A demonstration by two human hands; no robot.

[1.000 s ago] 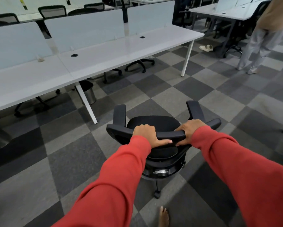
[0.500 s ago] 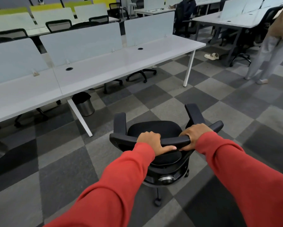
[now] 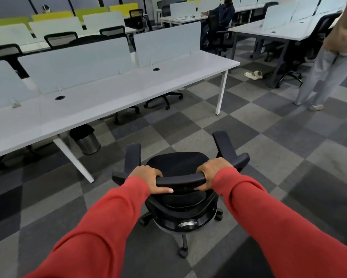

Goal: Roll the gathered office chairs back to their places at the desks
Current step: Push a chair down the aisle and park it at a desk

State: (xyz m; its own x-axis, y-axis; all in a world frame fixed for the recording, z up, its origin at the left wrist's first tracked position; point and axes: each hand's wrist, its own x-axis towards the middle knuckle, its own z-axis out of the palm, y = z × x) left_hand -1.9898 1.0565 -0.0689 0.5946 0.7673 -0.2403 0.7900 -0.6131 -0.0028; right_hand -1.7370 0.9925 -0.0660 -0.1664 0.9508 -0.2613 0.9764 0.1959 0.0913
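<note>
A black office chair (image 3: 174,163) with two armrests stands on the checkered carpet right in front of me, its seat facing away. My left hand (image 3: 148,178) grips the top bar of its backrest on the left, and my right hand (image 3: 212,170) grips the same bar on the right. Both arms are in red sleeves. A long white desk (image 3: 118,91) with pale divider panels runs across the left and middle, ahead of the chair. Under its far side sit two other black chairs, of which I see mainly the wheeled base (image 3: 164,99).
A steel waste bin (image 3: 86,140) stands under the desk beside a white slanted leg (image 3: 74,159). A person in light trousers (image 3: 321,77) stands at the right. Loose sandals (image 3: 253,74) lie by another desk (image 3: 279,32). A seated person (image 3: 220,19) is at the back.
The chair has rolled forward and rightward along the desk with both hands holding the backrest. The view has lifted, showing more of the room behind. The standing person has shifted.
</note>
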